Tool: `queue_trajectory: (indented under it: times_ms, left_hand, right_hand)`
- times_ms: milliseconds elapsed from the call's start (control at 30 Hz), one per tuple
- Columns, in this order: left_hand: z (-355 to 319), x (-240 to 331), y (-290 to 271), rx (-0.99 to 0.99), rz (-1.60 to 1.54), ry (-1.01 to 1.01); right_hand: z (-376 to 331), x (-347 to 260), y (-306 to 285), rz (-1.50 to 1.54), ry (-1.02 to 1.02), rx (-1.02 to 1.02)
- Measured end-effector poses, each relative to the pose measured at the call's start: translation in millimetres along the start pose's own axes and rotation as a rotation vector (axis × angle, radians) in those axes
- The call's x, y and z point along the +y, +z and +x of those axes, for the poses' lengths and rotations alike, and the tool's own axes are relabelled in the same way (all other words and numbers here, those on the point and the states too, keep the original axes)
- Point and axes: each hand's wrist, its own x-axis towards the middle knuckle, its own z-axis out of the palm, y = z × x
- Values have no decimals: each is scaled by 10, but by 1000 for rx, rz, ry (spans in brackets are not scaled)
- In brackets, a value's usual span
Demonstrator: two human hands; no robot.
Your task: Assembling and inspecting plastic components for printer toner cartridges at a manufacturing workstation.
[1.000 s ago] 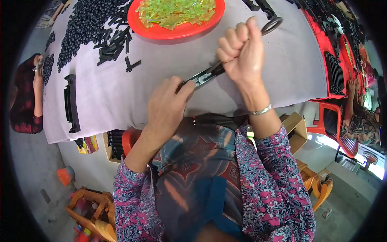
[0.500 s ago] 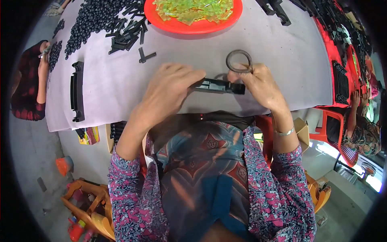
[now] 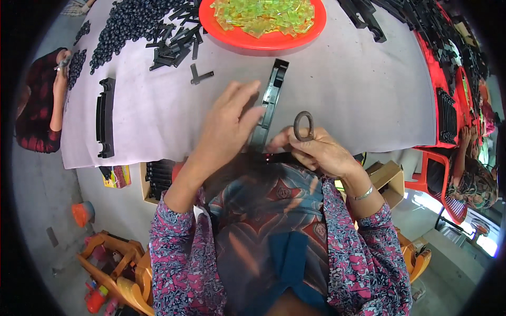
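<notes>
A long black plastic housing (image 3: 272, 92) points away from me on the cloth at the table's near edge. Beside its left side is my left hand (image 3: 232, 124), fingers apart, thumb at or very near the housing. My right hand (image 3: 324, 150) is closed on a tool with a dark metal ring handle (image 3: 303, 126); the ring sticks up above the fingers and the tool's other end is hidden. The right fingertips are by the near end of the housing, and I cannot tell whether they touch it.
A red plate (image 3: 263, 43) of yellow-green clear plastic pieces stands at the far middle. Left of it lie a heap of black strips (image 3: 176, 45) and small round black parts (image 3: 126, 31). Another black housing (image 3: 105, 118) lies left. Black parts are at far right. A person (image 3: 39, 105) sits left.
The housing has turned from lying crosswise to pointing away from me. My left hand has loosened from it. My right hand has moved nearer to me with the ring tool.
</notes>
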Motion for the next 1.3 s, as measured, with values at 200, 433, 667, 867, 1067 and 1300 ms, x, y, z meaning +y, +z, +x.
queue_trajectory:
  times_ms: [200, 433, 667, 867, 1067, 1300]
  left_hand:
    - [-135, 196, 101, -17, 217, 42]
    - [-193, 238, 123, -73, 226, 31]
    - [-166, 274, 54, -135, 300, 77]
    - [-245, 268, 138, -10, 272, 154]
    - [-298, 144, 289, 4, 327, 234]
    - [-301, 113, 296, -65, 346, 237]
  right_hand:
    - [-67, -90, -34, 64, -124, 251]
    - [7, -217, -164, 455, -517, 237]
    - [215, -473, -107, 634, -805, 240]
    - [413, -383, -200, 660, -823, 265]
    - [487, -302, -192, 638, -761, 289]
    - [527, -273, -194, 642, -757, 280]
